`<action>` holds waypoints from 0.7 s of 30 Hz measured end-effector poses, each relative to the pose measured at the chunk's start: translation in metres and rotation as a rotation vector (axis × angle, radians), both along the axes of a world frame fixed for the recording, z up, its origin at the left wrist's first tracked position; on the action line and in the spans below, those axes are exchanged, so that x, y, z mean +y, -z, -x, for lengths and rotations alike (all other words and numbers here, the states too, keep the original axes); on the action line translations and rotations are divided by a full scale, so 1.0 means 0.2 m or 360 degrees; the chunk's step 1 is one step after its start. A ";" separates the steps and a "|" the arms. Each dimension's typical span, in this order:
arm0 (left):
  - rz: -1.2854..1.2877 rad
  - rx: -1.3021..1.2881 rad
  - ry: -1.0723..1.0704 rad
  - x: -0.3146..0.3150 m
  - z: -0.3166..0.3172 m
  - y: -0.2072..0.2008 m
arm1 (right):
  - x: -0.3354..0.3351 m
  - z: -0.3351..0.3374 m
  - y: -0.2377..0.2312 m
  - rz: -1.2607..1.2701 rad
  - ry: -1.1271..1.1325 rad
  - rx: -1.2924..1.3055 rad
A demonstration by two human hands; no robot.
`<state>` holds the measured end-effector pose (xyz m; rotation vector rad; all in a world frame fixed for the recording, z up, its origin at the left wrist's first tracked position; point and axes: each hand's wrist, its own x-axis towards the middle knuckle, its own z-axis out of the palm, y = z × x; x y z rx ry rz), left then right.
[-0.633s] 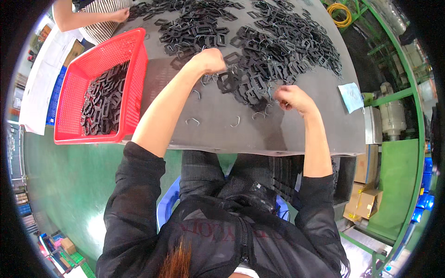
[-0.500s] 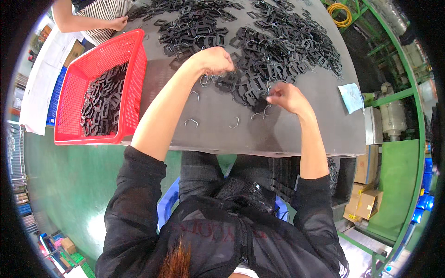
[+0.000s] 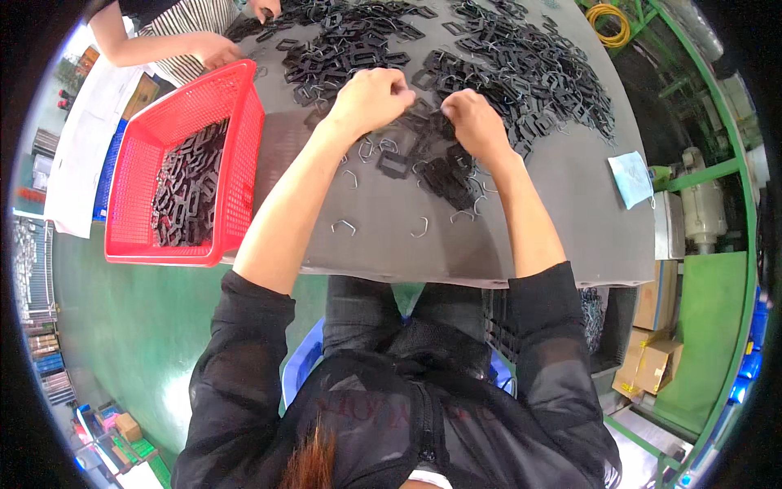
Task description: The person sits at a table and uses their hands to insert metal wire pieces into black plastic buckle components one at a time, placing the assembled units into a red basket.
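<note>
Two hands meet over a heap of black frames

Most of the view is a grey tabletop (image 3: 521,220), its near edge curving across the middle. Across its far half, from 11 to 2 o'clock, sprawls a heap of black rectangular plastic frames (image 3: 521,73). At 9 o'clock a red mesh basket (image 3: 236,163) sits on the tabletop's left end, holding more of the same frames along its floor. Both forearms rise from the lower edge and converge just above centre. The left hand (image 3: 371,98) is curled, fingers closed narrowly on something small that cannot be made out. The right hand (image 3: 476,122) sits just beside it, fingers pinched down on a black frame (image 3: 436,122) at the near edge of the heap. Small bent wire clips (image 3: 344,226) lie scattered on the bare tabletop nearer the body, well apart from one another. At 3 o'clock lies a pale blue face mask (image 3: 631,178). At 11 o'clock another person's hand (image 3: 218,55) rests by the basket's far corner.
</note>
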<state>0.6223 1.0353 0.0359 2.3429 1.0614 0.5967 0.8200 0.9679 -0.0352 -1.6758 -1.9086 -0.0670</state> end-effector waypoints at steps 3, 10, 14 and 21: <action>0.0244 0.0509 -0.0158 0.07 0.03 0.06 | 0.07 0.05 -0.11 0.0171 0.0117 0.0525; 0.1802 -0.0191 0.0033 0.20 0.16 0.03 | 0.31 0.03 -0.04 0.0775 -0.0219 0.0124; 0.0065 0.0604 -0.0470 0.10 0.25 0.07 | 0.33 0.11 -0.11 0.1076 -0.0054 -0.0053; -0.0116 0.0330 0.0163 -0.27 0.32 0.23 | 0.31 0.12 -0.11 0.1072 -0.0045 -0.0061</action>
